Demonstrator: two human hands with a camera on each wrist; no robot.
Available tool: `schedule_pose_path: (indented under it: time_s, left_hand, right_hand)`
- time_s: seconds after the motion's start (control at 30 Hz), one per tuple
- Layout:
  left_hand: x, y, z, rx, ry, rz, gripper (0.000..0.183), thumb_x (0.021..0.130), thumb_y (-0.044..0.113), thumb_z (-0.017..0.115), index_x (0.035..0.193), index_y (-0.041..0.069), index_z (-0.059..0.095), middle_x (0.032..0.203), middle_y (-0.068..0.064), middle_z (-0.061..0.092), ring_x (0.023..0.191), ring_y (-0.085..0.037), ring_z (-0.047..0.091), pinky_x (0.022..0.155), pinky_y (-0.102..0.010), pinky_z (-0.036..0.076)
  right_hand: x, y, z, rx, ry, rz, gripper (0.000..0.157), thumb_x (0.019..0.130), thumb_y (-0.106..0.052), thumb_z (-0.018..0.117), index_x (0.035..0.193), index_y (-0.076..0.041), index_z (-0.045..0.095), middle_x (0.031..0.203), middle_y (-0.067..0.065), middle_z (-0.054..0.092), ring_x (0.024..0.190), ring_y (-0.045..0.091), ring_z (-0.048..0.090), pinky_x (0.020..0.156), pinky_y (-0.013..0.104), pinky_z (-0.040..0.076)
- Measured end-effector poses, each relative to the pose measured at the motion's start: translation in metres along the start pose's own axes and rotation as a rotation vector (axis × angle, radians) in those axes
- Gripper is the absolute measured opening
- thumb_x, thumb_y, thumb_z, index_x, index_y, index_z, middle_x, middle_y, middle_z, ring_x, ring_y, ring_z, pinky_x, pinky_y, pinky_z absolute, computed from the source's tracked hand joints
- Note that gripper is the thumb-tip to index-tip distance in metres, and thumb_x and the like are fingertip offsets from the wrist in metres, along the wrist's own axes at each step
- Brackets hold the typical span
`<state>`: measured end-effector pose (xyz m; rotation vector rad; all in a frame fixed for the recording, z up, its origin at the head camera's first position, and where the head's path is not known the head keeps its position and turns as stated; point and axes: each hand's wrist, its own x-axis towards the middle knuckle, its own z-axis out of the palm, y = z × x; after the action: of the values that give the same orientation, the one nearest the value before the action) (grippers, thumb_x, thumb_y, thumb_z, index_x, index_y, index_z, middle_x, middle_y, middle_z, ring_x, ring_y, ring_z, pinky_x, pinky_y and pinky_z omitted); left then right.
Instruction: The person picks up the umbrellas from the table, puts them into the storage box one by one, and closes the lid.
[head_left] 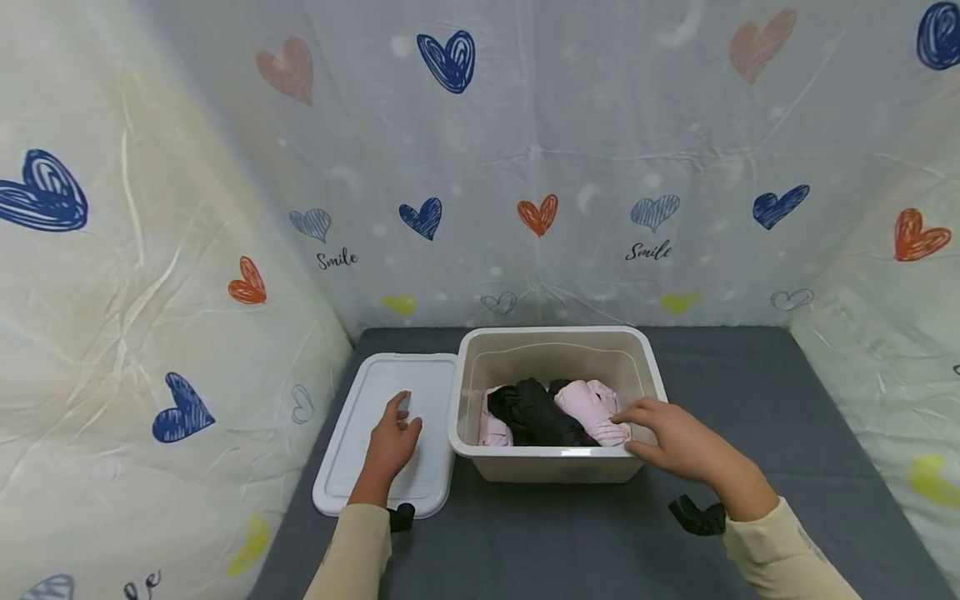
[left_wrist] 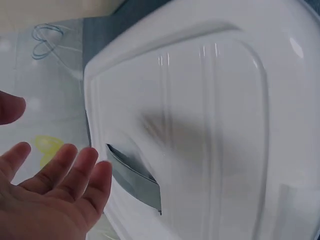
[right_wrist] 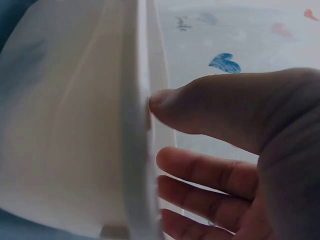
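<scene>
A beige plastic storage bin [head_left: 555,468] stands uncovered on the table. Inside lie a bundled black cloth [head_left: 543,414] and pink cloth bundles [head_left: 592,408], one on each side of it. My right hand [head_left: 686,437] is at the bin's front right corner, fingers extended over the rim. In the right wrist view the thumb meets or nearly meets the rim [right_wrist: 137,150]; contact is hard to tell. To the left of the bin lies its white lid [head_left: 405,483], with a grey handle piece [left_wrist: 135,182] in the left wrist view. Above that lid hovers my left hand [head_left: 392,446], loosely spread and holding nothing.
A dark grey cloth [head_left: 555,542] covers the table. Curtains with printed hearts [head_left: 423,167] hang behind it and at both sides. The lid's right edge lies close against the bin's left side.
</scene>
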<state>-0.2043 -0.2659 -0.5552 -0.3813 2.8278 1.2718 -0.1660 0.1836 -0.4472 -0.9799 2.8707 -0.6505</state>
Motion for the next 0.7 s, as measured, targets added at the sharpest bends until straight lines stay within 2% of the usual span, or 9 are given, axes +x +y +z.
schedule_pose_path:
  time_s: [0.37,0.47,0.7]
  left_hand:
    - [0.016,-0.008,0.002,0.141,0.058,0.002,0.062,0.092,0.022,0.049,0.149,0.006,0.031,0.138,-0.032,0.047,0.127,-0.045,0.046,0.102,-0.056,0.038]
    - [0.020,-0.012,0.000,0.171,0.064,-0.002,0.062,0.091,0.021,0.048,0.148,0.003,0.031,0.136,-0.035,0.046,0.125,-0.047,0.047,0.100,-0.056,0.039]
    - [0.028,-0.017,0.002,0.165,0.047,-0.055,0.064,0.088,0.021,0.045,0.147,-0.001,0.031,0.131,-0.038,0.049,0.117,-0.049,0.052,0.095,-0.056,0.042]
  right_hand:
    - [-0.015,0.005,0.010,-0.020,0.083,-0.028,0.016,0.083,-0.019,0.073,0.099,-0.017,0.072,0.093,-0.008,0.065,0.080,0.006,0.058,0.070,0.028,0.049]
    - [-0.018,0.006,0.013,-0.032,0.103,-0.044,0.016,0.081,-0.017,0.075,0.097,-0.018,0.072,0.092,-0.009,0.065,0.079,0.006,0.058,0.070,0.029,0.049]
    - [-0.026,0.008,0.022,-0.064,0.185,-0.055,0.018,0.081,-0.017,0.076,0.099,-0.018,0.072,0.095,-0.007,0.065,0.085,0.012,0.062,0.073,0.032,0.052]
